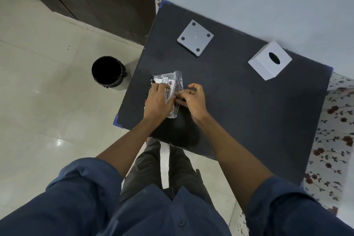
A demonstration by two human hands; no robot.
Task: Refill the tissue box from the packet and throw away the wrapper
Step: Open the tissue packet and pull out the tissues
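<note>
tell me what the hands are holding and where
Both hold the tissue packet on the table. The left hand presses its top face; the right hand pinches the clear wrapper at its right edge.

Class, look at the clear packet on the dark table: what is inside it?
Through the packet shows a white stack behind a label reading "TISSUES". The left hand and right hand cover its near part, so the rest is hidden.
</note>
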